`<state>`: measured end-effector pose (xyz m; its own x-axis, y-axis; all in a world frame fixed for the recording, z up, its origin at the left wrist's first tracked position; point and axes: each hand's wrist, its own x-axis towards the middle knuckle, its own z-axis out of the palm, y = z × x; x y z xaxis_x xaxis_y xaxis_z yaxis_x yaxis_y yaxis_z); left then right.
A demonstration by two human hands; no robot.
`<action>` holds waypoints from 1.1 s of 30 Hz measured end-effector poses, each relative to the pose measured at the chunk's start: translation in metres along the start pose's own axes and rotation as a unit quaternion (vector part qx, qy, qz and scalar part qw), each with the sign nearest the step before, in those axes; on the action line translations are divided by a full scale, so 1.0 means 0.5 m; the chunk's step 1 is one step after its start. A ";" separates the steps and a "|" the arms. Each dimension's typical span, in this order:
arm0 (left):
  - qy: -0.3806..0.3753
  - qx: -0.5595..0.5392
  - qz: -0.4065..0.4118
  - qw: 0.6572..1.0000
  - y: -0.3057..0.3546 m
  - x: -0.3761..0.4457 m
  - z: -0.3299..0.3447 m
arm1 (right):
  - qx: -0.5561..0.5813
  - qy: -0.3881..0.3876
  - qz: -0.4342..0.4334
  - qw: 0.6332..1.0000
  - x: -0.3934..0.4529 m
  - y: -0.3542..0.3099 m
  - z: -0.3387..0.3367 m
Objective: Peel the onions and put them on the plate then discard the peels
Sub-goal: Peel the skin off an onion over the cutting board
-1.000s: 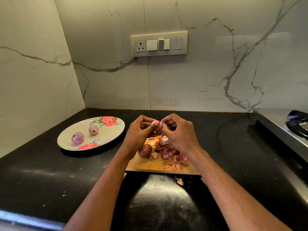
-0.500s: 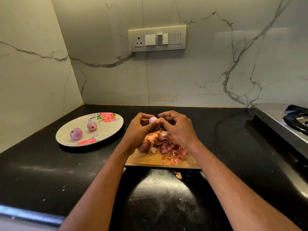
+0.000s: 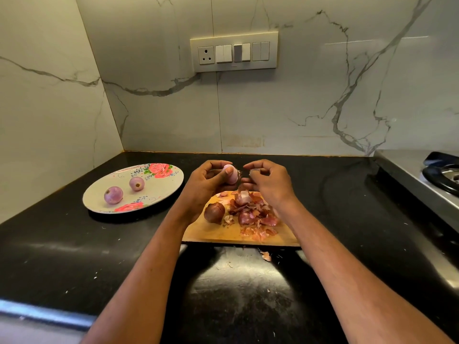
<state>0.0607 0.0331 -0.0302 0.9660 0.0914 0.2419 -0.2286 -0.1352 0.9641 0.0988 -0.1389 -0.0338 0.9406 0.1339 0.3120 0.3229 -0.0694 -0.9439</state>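
My left hand [image 3: 207,181] holds a small pale pink peeled onion [image 3: 231,173] above the far edge of a wooden board [image 3: 216,233]. My right hand [image 3: 269,182] is just to its right, fingers pinched near the onion's root end, apparently on a thin bit of peel. An unpeeled brown onion [image 3: 214,212] lies on the board beside a heap of reddish peels [image 3: 252,212]. Two peeled onions [image 3: 113,194] [image 3: 136,183] sit on the flowered plate [image 3: 159,192] at the left.
A stray peel [image 3: 266,255] lies on the black counter in front of the board. A steel stove with a black burner [image 3: 442,180] stands at the right edge. Marble walls close the corner behind, with a switch panel [image 3: 234,52].
My hands have drawn slightly apart; the right one has pulled away from the onion to the right. The onion in my left hand shows more of its pale surface.
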 end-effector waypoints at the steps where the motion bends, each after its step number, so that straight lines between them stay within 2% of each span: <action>1: 0.001 -0.008 -0.004 1.000 0.003 -0.002 0.000 | -0.003 -0.001 0.013 1.000 0.003 0.003 -0.007; 5: 0.025 0.001 -0.007 1.000 0.003 -0.001 0.002 | -0.181 -0.037 -0.051 0.982 0.005 0.015 -0.025; 11: 0.070 -0.016 -0.016 0.997 -0.002 0.004 -0.006 | -0.228 -0.099 -0.111 0.962 -0.001 0.000 -0.008; 24: 0.043 -0.008 -0.027 0.999 -0.004 0.006 -0.002 | -0.117 -0.080 -0.099 0.985 -0.004 -0.005 0.003; 33: 0.028 -0.011 -0.037 0.999 0.000 0.003 0.004 | -0.111 -0.075 -0.127 0.983 -0.008 -0.009 0.007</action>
<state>0.0624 0.0314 -0.0298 0.9721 0.1551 0.1757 -0.1609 -0.1037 0.9815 0.0931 -0.1355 -0.0314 0.8058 0.3173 0.4999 0.5764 -0.2269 -0.7851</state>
